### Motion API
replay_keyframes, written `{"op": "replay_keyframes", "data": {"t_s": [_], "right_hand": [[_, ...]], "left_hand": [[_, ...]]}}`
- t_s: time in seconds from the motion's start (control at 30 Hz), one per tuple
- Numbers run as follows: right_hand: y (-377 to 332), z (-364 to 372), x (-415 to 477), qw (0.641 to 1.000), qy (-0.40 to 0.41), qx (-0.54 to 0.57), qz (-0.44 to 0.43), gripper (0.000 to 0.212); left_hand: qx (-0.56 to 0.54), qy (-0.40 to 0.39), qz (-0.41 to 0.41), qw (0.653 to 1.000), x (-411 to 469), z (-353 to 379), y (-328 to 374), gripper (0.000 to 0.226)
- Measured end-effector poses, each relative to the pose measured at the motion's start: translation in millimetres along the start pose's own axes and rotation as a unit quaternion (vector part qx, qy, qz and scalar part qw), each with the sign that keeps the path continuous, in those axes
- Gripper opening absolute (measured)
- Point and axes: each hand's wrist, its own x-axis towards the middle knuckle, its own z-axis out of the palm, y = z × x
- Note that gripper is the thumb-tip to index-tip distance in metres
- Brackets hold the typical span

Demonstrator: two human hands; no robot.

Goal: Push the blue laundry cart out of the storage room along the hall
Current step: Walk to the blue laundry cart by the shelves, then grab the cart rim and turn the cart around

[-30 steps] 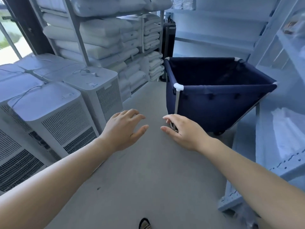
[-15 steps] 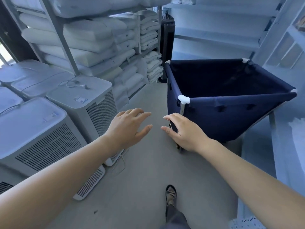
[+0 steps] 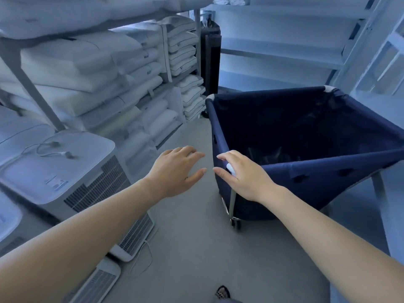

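The blue laundry cart (image 3: 306, 178) is a dark navy fabric bin on a metal frame with white corner caps, standing at centre right on the grey floor. It looks empty inside. My right hand (image 3: 242, 176) lies over its near left corner, thumb on the outer side and fingers curled over the white cap. My left hand (image 3: 177, 169) hovers open just left of that corner, fingers spread, touching nothing. One caster (image 3: 235, 223) shows under the near left leg.
White appliance units (image 3: 65, 171) with loose cords line the left side. Racks of stacked white pillows (image 3: 87, 68) stand behind them. Pale shelving (image 3: 382, 62) runs along the right and back. A strip of grey floor (image 3: 192, 132) lies between. My foot (image 3: 222, 294) shows at the bottom.
I have stepped closer to the cart. My right hand rose from the cart's leg to the white corner cap and now covers it. My left hand stayed open beside it.
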Motion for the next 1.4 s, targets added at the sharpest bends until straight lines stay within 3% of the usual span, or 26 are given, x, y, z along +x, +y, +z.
{"op": "replay_keyframes", "data": {"t_s": [0.17, 0.33, 0.8, 1.1, 1.4], "right_hand": [[56.4, -0.5, 39.8, 0.998, 0.000, -0.026, 0.048, 0.047], [92.3, 12.3, 59.8, 0.992, -0.038, -0.040, 0.109, 0.049], [125.0, 68.1, 151.5, 0.970, -0.052, -0.052, 0.233, 0.054], [132.6, 99.3, 221.9, 0.932, -0.028, -0.048, 0.358, 0.058], [127.2, 125.8, 243.8, 0.868, 0.016, -0.018, 0.496, 0.065]], "left_hand": [[0.036, -0.044, 0.059, 0.997, 68.7, 36.5, -8.1, 0.054], [0.017, -0.076, 0.066, 0.995, 110.0, 65.3, -27.5, 0.053], [0.009, -0.147, 0.201, 0.969, 248.9, 136.1, -96.0, 0.051], [0.005, -0.180, 0.306, 0.935, 326.4, 164.2, -148.8, 0.048], [0.024, -0.185, 0.427, 0.885, 374.6, 184.0, -160.0, 0.050]]}}
